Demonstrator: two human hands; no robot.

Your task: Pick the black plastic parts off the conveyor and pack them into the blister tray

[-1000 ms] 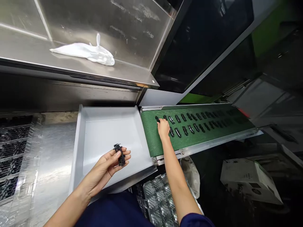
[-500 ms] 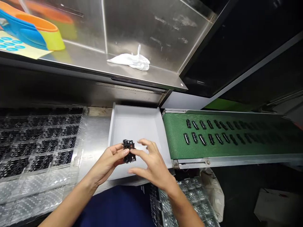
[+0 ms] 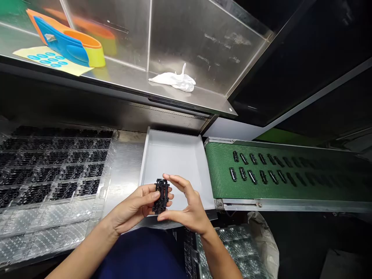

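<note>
Head view, reading left to right: clear blister tray (image 3: 55, 170) on the bench at far left, its moulded pockets mostly filled with small black parts, the near rows apparently unfilled. Next comes a bare strip of steel bench, then the shallow white tray (image 3: 190, 155), which looks to hold nothing. Both hands meet over the near edge of that tray. Left hand (image 3: 136, 205) has thumb and fingers pressed on the left side of a small black plastic part (image 3: 161, 191); right hand (image 3: 186, 209) pinches the same piece top and bottom between forefinger and thumb, other fingers curled. The part stands roughly upright between them, clear of the tray. Judgement: handling it well means gripping the frame edges, not the thin ribs, and keeping it over the tray in case it slips. Further right, green conveyor belt (image 3: 221, 182) carries two rows of like black pieces (image 3: 247, 170), well apart from the hands. Above, a steel shelf (image 3: 130, 83) holds a yellow sheet, coloured plastic items and a white cloth (image 3: 174, 80).
</note>
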